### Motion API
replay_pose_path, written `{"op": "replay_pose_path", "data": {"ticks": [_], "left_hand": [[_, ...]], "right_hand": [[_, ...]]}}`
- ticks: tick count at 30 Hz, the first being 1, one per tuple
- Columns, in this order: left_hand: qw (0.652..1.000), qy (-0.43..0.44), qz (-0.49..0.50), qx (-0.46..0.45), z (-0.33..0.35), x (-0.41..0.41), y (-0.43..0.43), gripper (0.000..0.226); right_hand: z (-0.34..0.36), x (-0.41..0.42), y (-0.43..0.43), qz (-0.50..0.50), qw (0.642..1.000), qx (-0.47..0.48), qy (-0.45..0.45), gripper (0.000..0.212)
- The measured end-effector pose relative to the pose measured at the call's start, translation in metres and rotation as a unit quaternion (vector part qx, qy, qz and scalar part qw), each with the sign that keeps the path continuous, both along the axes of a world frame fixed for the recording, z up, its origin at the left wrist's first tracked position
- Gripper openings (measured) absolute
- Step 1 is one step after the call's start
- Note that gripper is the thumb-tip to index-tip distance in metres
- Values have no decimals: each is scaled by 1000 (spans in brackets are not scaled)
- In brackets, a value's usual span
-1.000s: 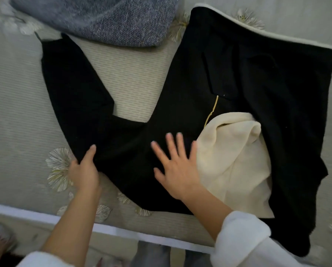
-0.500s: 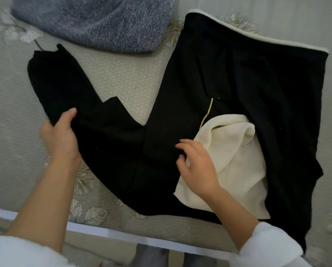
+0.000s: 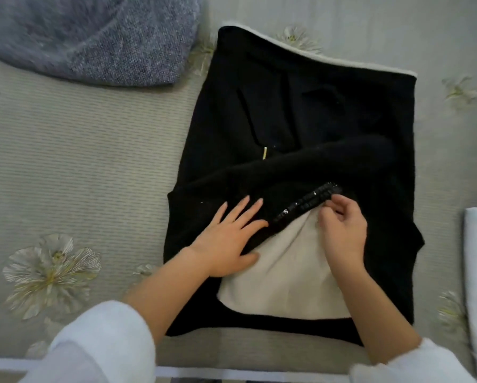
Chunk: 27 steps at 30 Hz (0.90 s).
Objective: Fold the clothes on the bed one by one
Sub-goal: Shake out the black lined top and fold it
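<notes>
- half a second ago the sleeve (image 3: 300,164) lay stretched out to the left over the bed (image 3: 79,161); now it lies folded across the body of the black garment (image 3: 314,106), so the left side is tucked into a straight edge.
- the left hand (image 3: 229,241) has let go of the sleeve and rests flat, fingers spread, pressing the fold down.
- the right hand (image 3: 342,233) has left the cream lining (image 3: 281,272); its curled fingers pinch the sequined cuff (image 3: 306,201), setting it in place.
- judgement: one sleeve is done, and the right side and the final fold-over remain.
- the garment lies flat in the middle of the bed, right of a grey knit (image 3: 93,37).
- its long axis runs from the person outward, tilted slightly; the cream-edged end (image 3: 342,59) points away, the open lining toward the person.
- the folded sleeve runs crosswise to that axis.
</notes>
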<state>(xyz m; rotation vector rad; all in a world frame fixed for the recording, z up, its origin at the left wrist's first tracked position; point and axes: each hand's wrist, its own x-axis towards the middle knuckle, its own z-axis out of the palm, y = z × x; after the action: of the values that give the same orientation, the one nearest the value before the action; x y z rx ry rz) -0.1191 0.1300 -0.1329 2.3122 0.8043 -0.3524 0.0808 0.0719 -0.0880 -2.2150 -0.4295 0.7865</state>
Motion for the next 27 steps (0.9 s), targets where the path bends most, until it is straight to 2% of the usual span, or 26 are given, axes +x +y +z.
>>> {"op": "replay_pose_path", "data": {"ticks": [4, 6, 8, 10, 12, 14, 17, 18, 20, 22, 23, 25, 27], "left_hand": [[998, -38, 46, 24, -13, -28, -15, 71], [998, -33, 57, 25, -13, -39, -21, 73], [998, -23, 59, 27, -13, -45, -26, 77], [997, -20, 66, 35, -11, -47, -30, 74], [995, -34, 90, 38, -7, -45, -34, 67], [991, -58, 118, 38, -2, -41, -36, 63], [989, -88, 118, 13, 7, -33, -37, 60], [990, -98, 101, -9, 9, -30, -38, 59], [992, -100, 69, -32, 9, -27, -38, 56], [990, -98, 95, 17, 6, -26, -35, 53], [987, -87, 128, 44, 3, -27, -32, 54], [981, -41, 178, 68, -6, -31, -31, 58], [982, 16, 173, 69, -18, -35, -35, 66]], "right_hand": [[-1, 7, 14, -21, 999, -2, 48, 43], [0, 8, 29, -86, 994, 11, 66, 59], [2, 8, 46, -178, 978, 27, 102, 64], [6, 8, 65, -222, 959, 50, 168, 47], [13, 10, 81, -208, 944, 68, 248, 27], [22, 20, 94, -169, 943, 94, 270, 19], [30, 43, 99, -115, 959, 160, 203, 13], [28, 50, 97, -104, 967, 150, 177, 19], [15, 65, 88, -98, 989, 51, 96, 48], [-1, 73, 75, -83, 995, -56, -25, 72], [-7, 71, 69, -31, 991, -79, -100, 77], [-17, 56, 58, 141, 955, -71, -250, 78], [-29, 39, 53, 302, 900, -70, -307, 76]]}}
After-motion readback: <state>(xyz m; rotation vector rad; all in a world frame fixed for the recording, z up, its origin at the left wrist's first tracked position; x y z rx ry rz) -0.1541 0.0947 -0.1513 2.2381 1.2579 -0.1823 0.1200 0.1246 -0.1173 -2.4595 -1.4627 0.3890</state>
